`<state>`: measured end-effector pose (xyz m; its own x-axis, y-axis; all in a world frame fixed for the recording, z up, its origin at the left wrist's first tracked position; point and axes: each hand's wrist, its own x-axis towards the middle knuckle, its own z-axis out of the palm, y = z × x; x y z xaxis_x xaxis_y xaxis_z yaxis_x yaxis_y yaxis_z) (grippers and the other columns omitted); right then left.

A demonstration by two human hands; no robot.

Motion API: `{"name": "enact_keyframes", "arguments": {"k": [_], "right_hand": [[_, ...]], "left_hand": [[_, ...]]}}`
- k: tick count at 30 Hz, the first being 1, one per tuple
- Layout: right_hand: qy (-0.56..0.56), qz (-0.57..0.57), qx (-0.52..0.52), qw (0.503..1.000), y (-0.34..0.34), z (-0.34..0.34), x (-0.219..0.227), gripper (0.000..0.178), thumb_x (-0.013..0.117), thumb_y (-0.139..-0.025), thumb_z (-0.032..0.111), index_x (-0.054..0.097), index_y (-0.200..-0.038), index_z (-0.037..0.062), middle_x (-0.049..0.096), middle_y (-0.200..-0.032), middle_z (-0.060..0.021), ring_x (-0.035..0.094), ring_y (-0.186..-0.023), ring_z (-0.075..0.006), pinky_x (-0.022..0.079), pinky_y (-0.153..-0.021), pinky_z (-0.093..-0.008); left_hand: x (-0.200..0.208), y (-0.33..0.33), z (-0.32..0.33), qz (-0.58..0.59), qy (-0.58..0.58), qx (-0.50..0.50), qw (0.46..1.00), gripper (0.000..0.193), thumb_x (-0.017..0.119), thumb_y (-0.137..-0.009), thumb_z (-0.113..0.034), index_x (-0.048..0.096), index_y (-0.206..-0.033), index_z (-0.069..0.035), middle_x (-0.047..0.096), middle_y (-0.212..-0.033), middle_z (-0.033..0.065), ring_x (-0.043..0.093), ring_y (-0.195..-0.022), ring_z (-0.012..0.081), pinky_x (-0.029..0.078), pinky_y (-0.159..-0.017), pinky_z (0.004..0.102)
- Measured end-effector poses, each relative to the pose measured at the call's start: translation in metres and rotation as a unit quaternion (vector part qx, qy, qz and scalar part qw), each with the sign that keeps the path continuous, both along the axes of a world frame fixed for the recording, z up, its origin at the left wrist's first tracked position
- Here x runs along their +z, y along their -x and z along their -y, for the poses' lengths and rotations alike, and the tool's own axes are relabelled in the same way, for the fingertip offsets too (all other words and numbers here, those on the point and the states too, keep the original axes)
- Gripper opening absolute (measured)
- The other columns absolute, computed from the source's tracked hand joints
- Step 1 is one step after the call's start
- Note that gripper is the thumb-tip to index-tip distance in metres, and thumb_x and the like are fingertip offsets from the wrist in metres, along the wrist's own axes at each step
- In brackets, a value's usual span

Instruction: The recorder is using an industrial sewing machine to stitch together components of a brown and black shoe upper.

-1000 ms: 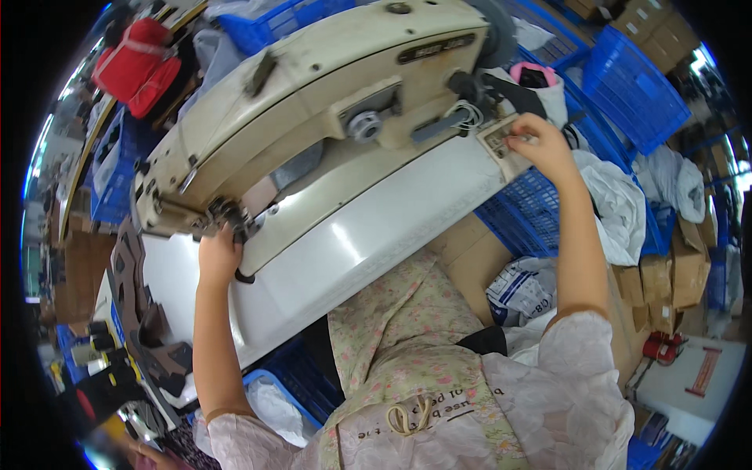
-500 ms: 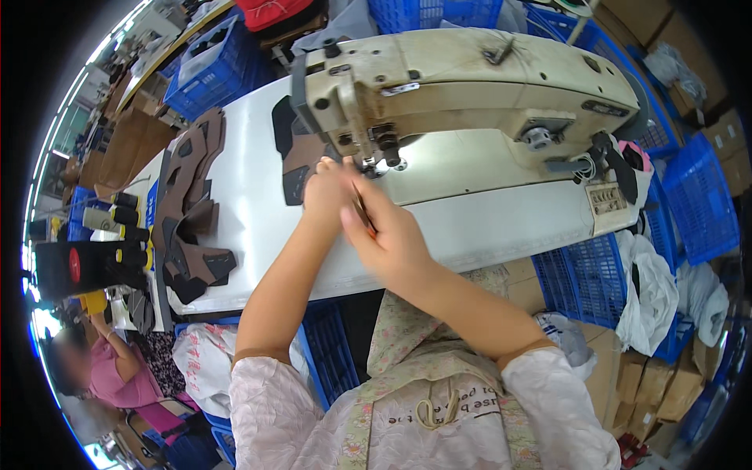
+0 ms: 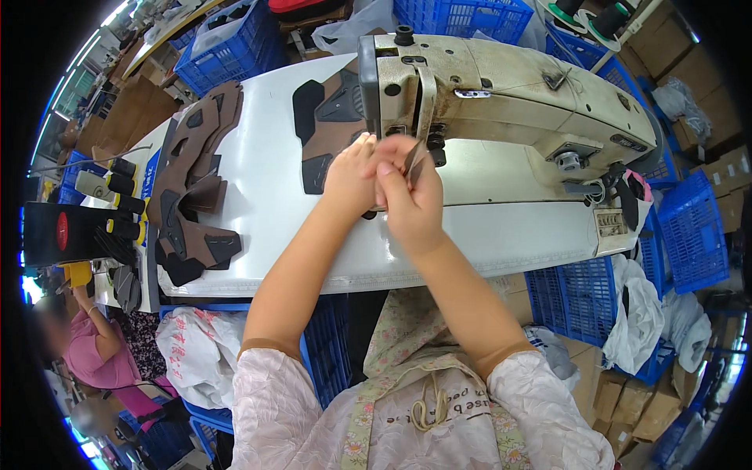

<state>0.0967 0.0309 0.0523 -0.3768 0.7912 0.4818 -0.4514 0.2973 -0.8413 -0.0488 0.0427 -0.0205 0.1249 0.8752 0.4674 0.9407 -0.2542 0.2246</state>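
My left hand point(image 3: 351, 178) lies with fingers stretched out at the right edge of a brown and black cut piece point(image 3: 321, 141), close to the needle area of a cream sewing machine point(image 3: 501, 94). The machine's head and my hands hide the needle. My right hand point(image 3: 413, 200) crosses close against the left one, its fingers closed around what look like small thread snips point(image 3: 416, 157). Their thin metal tips point upward; the rest is hidden in the fingers. A pile of similar brown and black pieces point(image 3: 188, 180) lies farther left on the white table point(image 3: 266, 157).
Thread spools point(image 3: 121, 184) stand past the table's left end. Blue crates surround the table, one point(image 3: 227, 51) behind it and another point(image 3: 576, 294) at the front right. A white bag point(image 3: 200, 356) sits below the front left edge. A person in pink point(image 3: 92, 348) sits at left.
My view has shifted, so the table and machine appear farther right. My right hand has turned, and the snips now point upward. My left hand stays by the machine head.
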Motion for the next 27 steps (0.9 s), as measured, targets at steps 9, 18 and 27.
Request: {"name": "enact_keyframes", "arguments": {"k": [9, 18, 27], "right_hand": [[-0.3, 0.259, -0.094, 0.913, -0.064, 0.003, 0.002, 0.037, 0.072, -0.073, 0.005, 0.061, -0.108, 0.0076, 0.06, -0.071, -0.0068, 0.059, -0.06, -0.0206, 0.046, -0.055, -0.0325], [0.358, 0.277, 0.205, 0.868, -0.04, 0.007, -0.018, 0.037, 0.05, -0.101, 0.037, 0.056, -0.114, 0.0026, 0.055, -0.079, -0.0033, 0.046, -0.058, -0.0102, 0.039, -0.052, -0.0266], [0.644, -0.012, 0.223, 0.732, 0.051, -0.006, -0.051, 0.025, 0.049, -0.102, 0.028, 0.055, -0.104, 0.0043, 0.053, -0.085, -0.0047, 0.043, -0.061, -0.0109, 0.038, -0.051, -0.025]], "left_hand": [[0.015, 0.02, 0.008, -0.166, 0.104, 0.131, 0.972, 0.046, 0.064, -0.079, -0.02, 0.062, -0.121, 0.0, 0.059, -0.132, 0.0153, 0.051, -0.129, 0.0254, 0.051, -0.096, 0.0377], [0.011, 0.066, 0.059, -0.126, 0.073, 0.23, 0.962, 0.053, 0.061, -0.075, -0.012, 0.058, -0.126, 0.0, 0.06, -0.132, 0.0128, 0.053, -0.127, 0.0252, 0.048, -0.098, 0.0402], [0.008, 0.066, 0.062, 0.055, -0.017, 0.22, 0.974, 0.097, 0.067, -0.067, -0.006, 0.019, -0.151, 0.003, 0.06, -0.129, 0.0219, 0.059, -0.114, 0.0363, 0.045, -0.095, 0.0432]]}}
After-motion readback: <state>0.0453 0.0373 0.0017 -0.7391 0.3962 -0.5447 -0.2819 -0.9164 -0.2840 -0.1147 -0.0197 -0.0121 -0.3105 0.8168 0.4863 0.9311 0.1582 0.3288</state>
